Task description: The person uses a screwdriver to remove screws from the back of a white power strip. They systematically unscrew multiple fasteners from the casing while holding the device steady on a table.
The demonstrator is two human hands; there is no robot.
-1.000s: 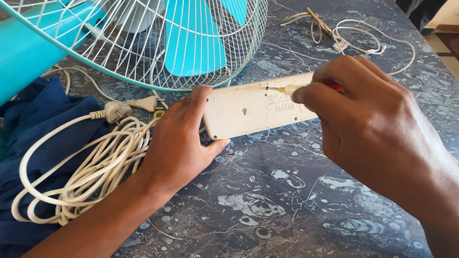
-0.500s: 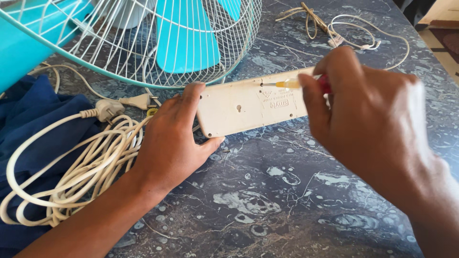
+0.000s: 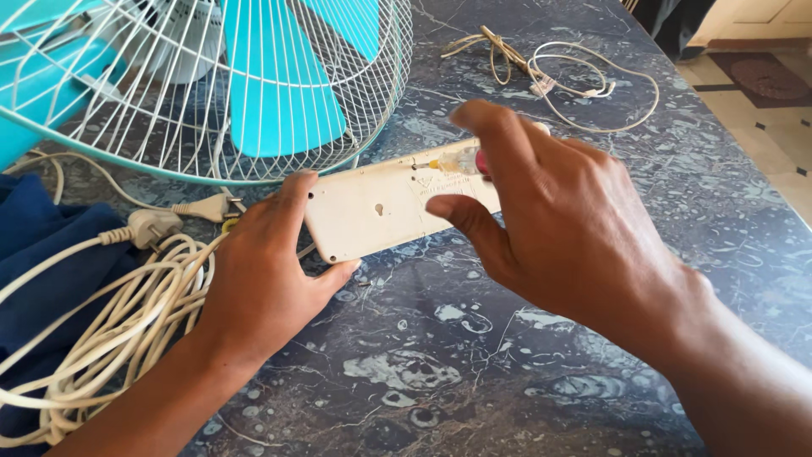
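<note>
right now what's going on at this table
A person is working on a cream power strip lying back-up on a dark marbled table. The left hand pins its near end flat, while the right hand holds a small screwdriver with its tip against the strip's back. A coiled white cable with plugs lies to the left, and a teal fan stands just behind.

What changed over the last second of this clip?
The right hand loosened around the screwdriver, its fingers lifting and spreading. The tip remains on the cream power strip. The left hand still pins the strip's near end; fan and coiled cord unmoved.
</note>
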